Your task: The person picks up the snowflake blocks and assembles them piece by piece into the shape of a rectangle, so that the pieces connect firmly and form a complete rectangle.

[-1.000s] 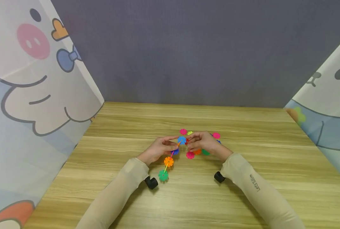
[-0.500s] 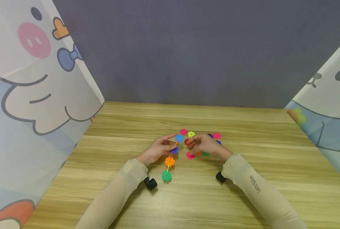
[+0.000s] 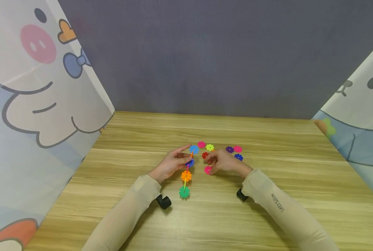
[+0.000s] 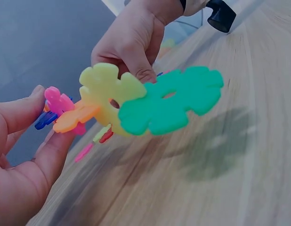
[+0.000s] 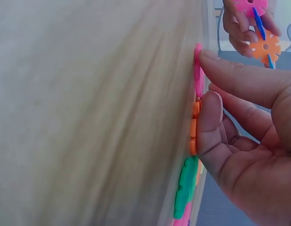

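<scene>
A chain of notched, flower-shaped plastic discs hangs in my left hand [image 3: 173, 163]. It runs from a light blue disc [image 3: 193, 150] through blue [image 3: 190, 162] and orange [image 3: 186, 176] discs down to a green disc [image 4: 173, 99], with others slotted edge-on between. My left thumb and fingers pinch the chain near its upper end. Low over the table, my right hand [image 3: 225, 161] bends its fingers at the loose discs. One fingertip is against or very close to a pink disc [image 5: 198, 70]; another digit is beside an orange disc [image 5: 194, 127]. Neither disc looks pinched.
Loose discs lie flat on the wooden table [image 3: 136, 216]: pink [image 3: 201, 144], yellow-green [image 3: 210, 147], red [image 3: 205, 155], purple [image 3: 229, 149] and blue [image 3: 238, 157]. A green one [image 5: 185, 183] is under my right hand. A dark panel [image 3: 186, 62] stands behind.
The left hand has drawn the chain slightly left, away from the right hand, and it now hangs more upright. The right hand has lowered toward the pink disc, with its fingers shifted slightly.
</scene>
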